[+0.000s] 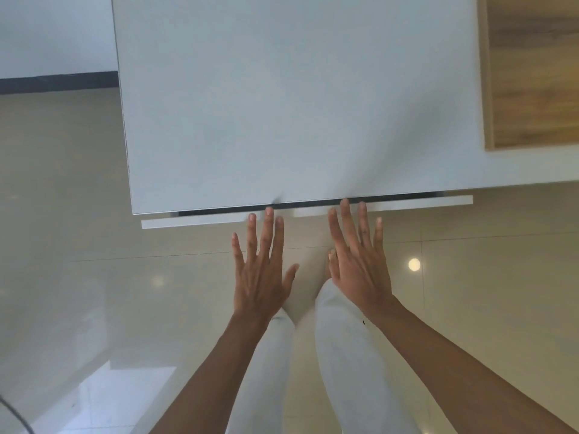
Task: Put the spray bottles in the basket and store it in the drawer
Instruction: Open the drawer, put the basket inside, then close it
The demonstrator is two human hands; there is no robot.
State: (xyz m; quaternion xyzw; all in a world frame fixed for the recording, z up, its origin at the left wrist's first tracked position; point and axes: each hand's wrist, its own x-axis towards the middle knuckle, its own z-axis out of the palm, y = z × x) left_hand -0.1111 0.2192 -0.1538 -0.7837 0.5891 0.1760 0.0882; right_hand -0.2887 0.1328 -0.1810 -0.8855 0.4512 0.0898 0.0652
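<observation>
The white drawer front [194,221] sticks out only a narrow way from under the white tabletop [282,104], with a thin dark gap behind it. My left hand [261,267] is flat with fingers spread, fingertips against the drawer front. My right hand [360,261] is also flat and spread, fingertips at the drawer's top edge by the gap. Neither hand holds anything. No spray bottles and no basket are in view; the drawer's inside is hidden under the tabletop.
A wooden panel [532,73] lies on the table's far right. Glossy beige floor tiles [94,277] surround the table. My legs in white trousers [338,355] stand close to the drawer. A dark skirting strip [56,83] runs at the back left.
</observation>
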